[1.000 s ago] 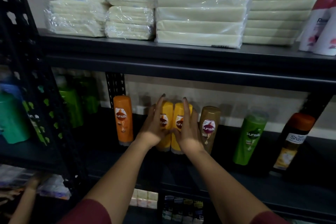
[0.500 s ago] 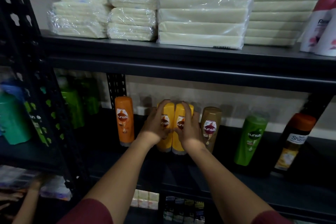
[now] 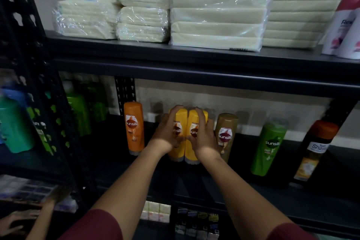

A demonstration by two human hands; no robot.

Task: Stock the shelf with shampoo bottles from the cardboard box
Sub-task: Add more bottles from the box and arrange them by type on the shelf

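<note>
On the middle shelf (image 3: 194,179) two yellow Sunsilk shampoo bottles (image 3: 185,122) stand upright and touching — the left hand (image 3: 168,136) curls round the left one, the right hand (image 3: 202,136) round the right one, fingers hooked over the rounded tops. An orange Sunsilk bottle (image 3: 134,128) stands just to their left and a brown Sunsilk bottle (image 3: 226,134) just beside the right hand, with a green Sunsilk bottle (image 3: 269,148) further right. Plastic-wrapped cream packs (image 3: 216,11) fill the shelf above — the cardboard box is out of view.

bottle pair (image 3: 186,134) mid-shelf (image 3: 214,179), packs (image 3: 216,11) above
</note>
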